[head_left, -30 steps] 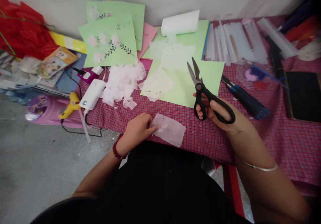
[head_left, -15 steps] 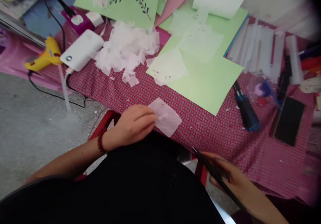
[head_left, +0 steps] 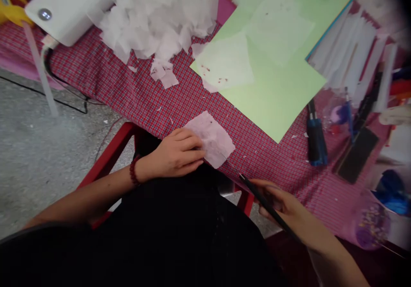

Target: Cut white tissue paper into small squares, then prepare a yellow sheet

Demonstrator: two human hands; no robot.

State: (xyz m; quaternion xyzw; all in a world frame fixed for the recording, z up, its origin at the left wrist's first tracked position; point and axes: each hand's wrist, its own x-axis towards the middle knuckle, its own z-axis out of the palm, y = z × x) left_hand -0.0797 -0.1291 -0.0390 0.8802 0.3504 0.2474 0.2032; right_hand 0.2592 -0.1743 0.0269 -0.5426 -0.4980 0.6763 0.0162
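Note:
My left hand point(head_left: 175, 154) pinches the near left edge of a small pale pink tissue sheet point(head_left: 213, 138) that lies on the red checked tablecloth point(head_left: 128, 98) at the table's front edge. My right hand point(head_left: 282, 203) is low at the front right, below the table edge, closed round black scissors point(head_left: 263, 203) whose thin blades point up and left toward the sheet's lower corner. The blade tip is just short of the sheet. The scissor handles are hidden by my hand.
A heap of white tissue scraps point(head_left: 160, 17) lies at the back. A light green card point(head_left: 272, 81) carries thin translucent sheets. A white device point(head_left: 69, 6) with a cable is at far left. A blue-handled tool point(head_left: 316, 137), a black block point(head_left: 356, 154) and white strips point(head_left: 346, 55) lie right.
My right hand has dropped with the scissors from above the green card to below the table's front edge. The view has tilted down and closer. My left hand stays on the pink sheet.

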